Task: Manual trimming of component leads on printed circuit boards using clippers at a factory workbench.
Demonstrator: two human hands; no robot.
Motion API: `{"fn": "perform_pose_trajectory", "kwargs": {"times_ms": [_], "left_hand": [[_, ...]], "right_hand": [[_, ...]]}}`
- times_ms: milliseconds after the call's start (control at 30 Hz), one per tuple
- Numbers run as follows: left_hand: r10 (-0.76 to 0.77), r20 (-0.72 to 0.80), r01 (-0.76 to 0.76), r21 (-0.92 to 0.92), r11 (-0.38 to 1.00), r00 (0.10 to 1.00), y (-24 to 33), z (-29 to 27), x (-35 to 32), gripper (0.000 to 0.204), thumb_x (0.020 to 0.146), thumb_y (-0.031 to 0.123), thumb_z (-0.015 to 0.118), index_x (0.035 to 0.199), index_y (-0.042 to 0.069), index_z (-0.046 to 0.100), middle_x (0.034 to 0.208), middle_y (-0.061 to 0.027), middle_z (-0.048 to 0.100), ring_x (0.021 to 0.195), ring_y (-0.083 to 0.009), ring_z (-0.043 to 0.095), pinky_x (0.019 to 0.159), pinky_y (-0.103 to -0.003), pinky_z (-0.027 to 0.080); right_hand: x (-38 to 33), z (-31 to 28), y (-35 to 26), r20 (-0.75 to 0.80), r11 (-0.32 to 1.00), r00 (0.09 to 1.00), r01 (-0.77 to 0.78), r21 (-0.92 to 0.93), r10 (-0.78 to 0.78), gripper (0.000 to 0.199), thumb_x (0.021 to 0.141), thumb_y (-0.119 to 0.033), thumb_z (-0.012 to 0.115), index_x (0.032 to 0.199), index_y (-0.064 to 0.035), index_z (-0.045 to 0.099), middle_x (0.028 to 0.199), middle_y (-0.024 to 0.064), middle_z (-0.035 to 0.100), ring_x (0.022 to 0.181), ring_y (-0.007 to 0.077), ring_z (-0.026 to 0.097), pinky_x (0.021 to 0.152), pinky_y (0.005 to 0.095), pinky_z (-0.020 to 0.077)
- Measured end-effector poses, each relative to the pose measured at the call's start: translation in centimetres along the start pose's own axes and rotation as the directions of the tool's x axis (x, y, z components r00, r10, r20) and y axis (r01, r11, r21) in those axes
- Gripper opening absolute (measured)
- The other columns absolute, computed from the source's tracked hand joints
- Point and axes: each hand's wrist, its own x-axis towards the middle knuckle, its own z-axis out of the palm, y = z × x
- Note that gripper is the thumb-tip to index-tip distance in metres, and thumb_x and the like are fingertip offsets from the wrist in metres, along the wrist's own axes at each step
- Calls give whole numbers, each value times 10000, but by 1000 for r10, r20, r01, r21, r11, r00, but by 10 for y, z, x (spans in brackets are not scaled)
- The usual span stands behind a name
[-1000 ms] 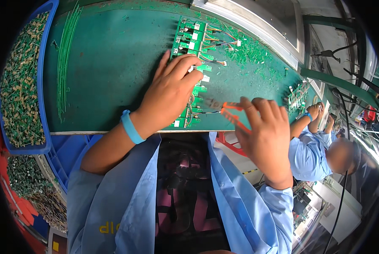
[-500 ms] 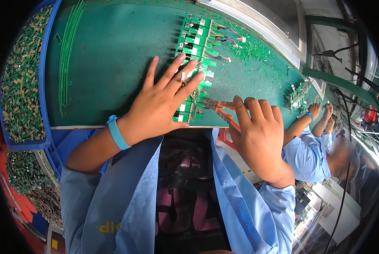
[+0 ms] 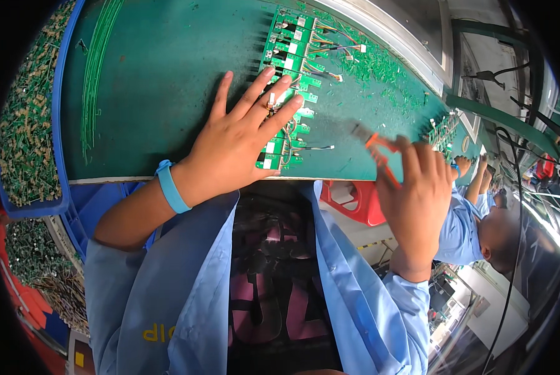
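A long green circuit board panel [image 3: 287,56] lies on the green work table [image 3: 167,69], with small wire leads and connectors along its right side. My left hand [image 3: 236,140] rests flat on the near part of the panel, fingers spread, covering some of it. In my right hand [image 3: 420,194] is a pair of orange-handled cutting pliers [image 3: 380,150], held above the table to the right of the panel and clear of it. The jaws are blurred by motion. A short wire with a white connector [image 3: 331,147] sticks out from the panel's near end.
Green scraps [image 3: 380,72] litter the table's far right. Thin green strips [image 3: 98,75] lie at the left, beside a blue bin [image 3: 58,125] full of small parts. Rightward, another person [image 3: 461,219] works near more boards [image 3: 442,131]. A red stool [image 3: 367,206] stands below the table edge.
My right hand has drawn the pliers away from the panel's near end, to the right. The wire there now extends out toward the right. My left hand stays on the panel.
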Motion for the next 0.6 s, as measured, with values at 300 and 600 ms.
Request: {"fn": "perform_pose_trajectory", "kwargs": {"times_ms": [300, 600], "left_hand": [[30, 2, -30, 82, 996, 1000, 4, -1, 3, 1226, 691, 313, 1002, 1745, 143, 399, 1854, -148, 295, 1745, -392, 167, 1331, -760, 138], [22, 5, -23, 117, 993, 1000, 2, 1, -1, 1246, 692, 303, 1000, 1759, 152, 375, 1864, -152, 266, 1748, -395, 151, 1327, -769, 139]], "right_hand": [[-36, 0, -42, 128, 968, 969, 188, 166, -210, 556, 819, -208, 815, 1336, -44, 695, 1098, 106, 616, 913, 272, 580, 802, 397, 446], [-37, 1, -51, 55, 975, 979, 191, 116, -198, 534, 826, -210, 799, 1322, -35, 705, 1092, 103, 615, 913, 259, 565, 808, 383, 426]]}}
